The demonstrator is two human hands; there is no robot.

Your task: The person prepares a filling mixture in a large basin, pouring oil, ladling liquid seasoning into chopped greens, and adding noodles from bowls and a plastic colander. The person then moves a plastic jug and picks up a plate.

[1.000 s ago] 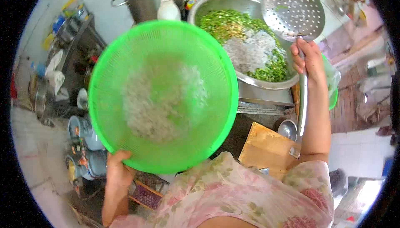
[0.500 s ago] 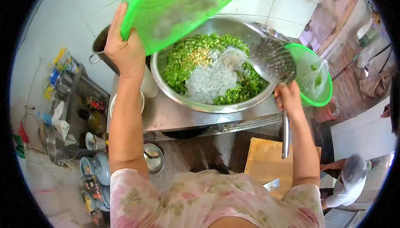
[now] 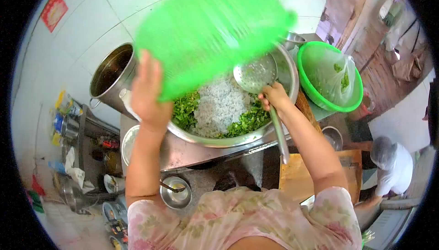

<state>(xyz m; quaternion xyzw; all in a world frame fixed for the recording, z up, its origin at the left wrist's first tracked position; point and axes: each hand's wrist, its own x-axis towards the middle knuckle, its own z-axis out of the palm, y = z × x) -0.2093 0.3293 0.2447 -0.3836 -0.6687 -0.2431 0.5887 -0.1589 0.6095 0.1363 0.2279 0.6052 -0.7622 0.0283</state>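
Observation:
My left hand [image 3: 150, 93] is at the near left edge of a green plastic basket [image 3: 206, 35], gripping it, with the thumb hidden. The basket is tipped over a large steel bowl [image 3: 292, 65], its outside towards me and smeared by motion. Chopped green leaves [image 3: 184, 113] and a heap of whitish, translucent bits [image 3: 222, 106] lie in the bowl. Closed round the handle of a perforated skimmer [image 3: 256, 73], my right hand [image 3: 276, 97] holds it over the bowl's right side. The skimmer's head is up close to the basket's lower edge.
A tall steel pot [image 3: 114, 74] stands left of the bowl. To the right is a green basin [image 3: 327, 103] with a plastic bag of greens. A small metal bowl [image 3: 176, 198] and a wooden board [image 3: 297, 172] are below the counter. Another person [image 3: 395, 167] is at lower right.
The green basket has turned over further, from its inside showing to its outside. My right hand and the skimmer have moved left, over the bowl and towards the basket.

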